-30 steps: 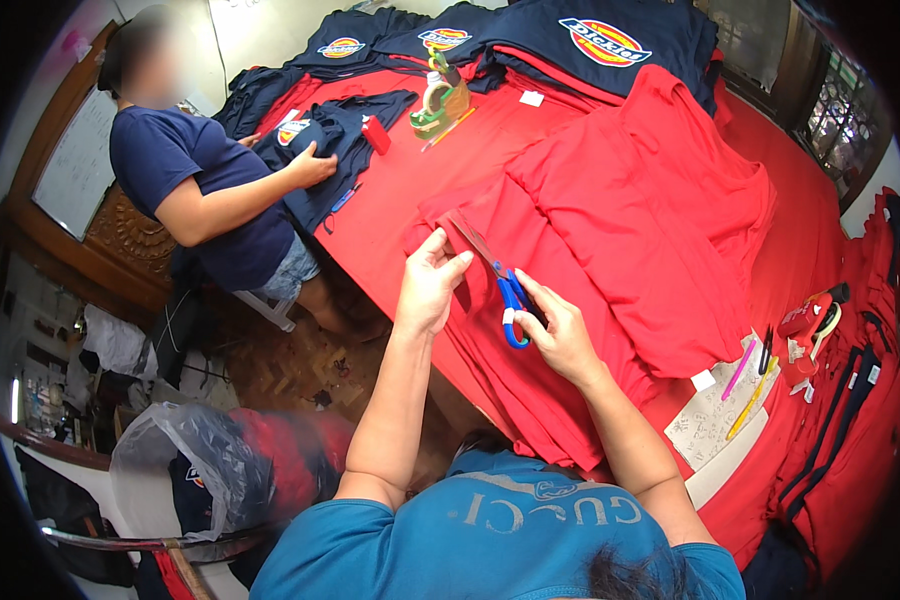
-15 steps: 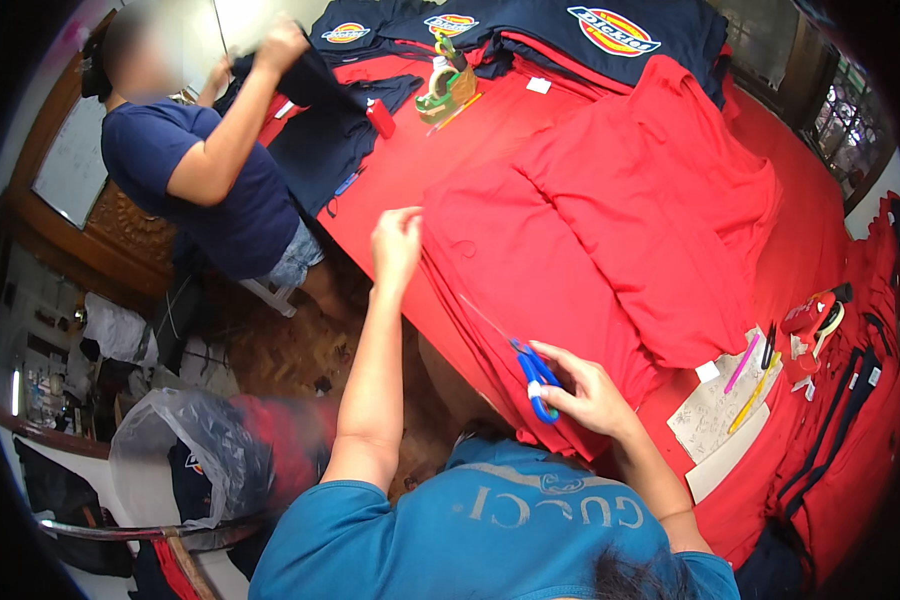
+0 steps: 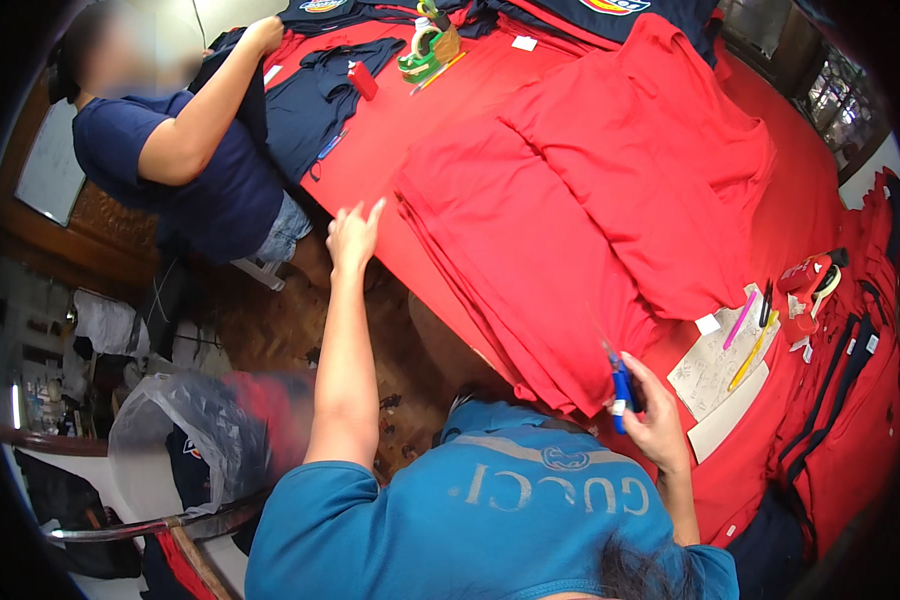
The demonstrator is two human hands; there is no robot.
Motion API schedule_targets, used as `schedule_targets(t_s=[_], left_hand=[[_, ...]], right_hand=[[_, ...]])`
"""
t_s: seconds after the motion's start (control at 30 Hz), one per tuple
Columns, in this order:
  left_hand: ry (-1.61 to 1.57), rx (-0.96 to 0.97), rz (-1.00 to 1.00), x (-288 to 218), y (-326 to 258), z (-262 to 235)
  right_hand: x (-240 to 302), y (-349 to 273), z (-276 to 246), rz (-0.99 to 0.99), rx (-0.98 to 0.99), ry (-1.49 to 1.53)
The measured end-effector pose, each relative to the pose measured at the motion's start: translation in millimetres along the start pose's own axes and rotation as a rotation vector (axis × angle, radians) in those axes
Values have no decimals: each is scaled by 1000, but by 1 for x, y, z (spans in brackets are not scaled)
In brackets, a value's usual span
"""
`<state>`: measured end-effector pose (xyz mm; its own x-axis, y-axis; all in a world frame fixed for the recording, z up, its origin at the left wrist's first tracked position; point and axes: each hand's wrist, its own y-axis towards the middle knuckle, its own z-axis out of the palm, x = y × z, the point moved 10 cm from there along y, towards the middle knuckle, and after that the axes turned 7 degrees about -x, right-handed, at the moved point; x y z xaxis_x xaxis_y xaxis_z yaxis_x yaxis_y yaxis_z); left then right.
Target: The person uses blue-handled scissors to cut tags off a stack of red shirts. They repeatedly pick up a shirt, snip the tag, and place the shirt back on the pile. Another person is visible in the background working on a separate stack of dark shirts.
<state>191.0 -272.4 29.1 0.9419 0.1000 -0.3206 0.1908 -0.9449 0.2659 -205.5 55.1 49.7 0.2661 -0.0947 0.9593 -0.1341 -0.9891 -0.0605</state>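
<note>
A large red garment (image 3: pixel 530 230) lies spread on the red-covered table (image 3: pixel 410 100), its near folds hanging over the front edge. My right hand (image 3: pixel 655 420) is closed round small blue-handled scissors (image 3: pixel 622 390), their pointed metal tip directed up toward the cloth. Left of the table edge, my left hand (image 3: pixel 355 238) is held out with its fingers apart and nothing in it. It is off the garment, a short way from the left edge of the cloth.
A co-worker (image 3: pixel 170 160) at the left lifts dark cloth. Tape dispensers (image 3: pixel 425 58) (image 3: pixel 812 285) and a red box-shaped item (image 3: pixel 362 80) sit on the table. Paper with pens (image 3: pixel 715 375) lies right of the garment. A plastic bag (image 3: pixel 185 430) of clothes stands lower left.
My left hand has moved left and slightly down, and its fingers have spread. My right hand has gone right and down with the scissors, away from the cloth. The co-worker's raised cloth has lowered.
</note>
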Motion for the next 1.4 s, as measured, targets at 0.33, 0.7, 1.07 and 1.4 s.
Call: schedule_targets(t_s=[0.33,0.7,1.07,1.4], left_hand=[[-136,-66,116,-83,57,-10],[-1674,591,168,-266,104,-50],[-267,298,696,-270,-89,33],[-215,124,617,-187,-181,43]], right_hand=[[1,0,21,-169,87,-391],[24,65,-145,-262,-514,130],[5,53,-99,-104,-455,366],[-27,75,37,-171,-181,49]])
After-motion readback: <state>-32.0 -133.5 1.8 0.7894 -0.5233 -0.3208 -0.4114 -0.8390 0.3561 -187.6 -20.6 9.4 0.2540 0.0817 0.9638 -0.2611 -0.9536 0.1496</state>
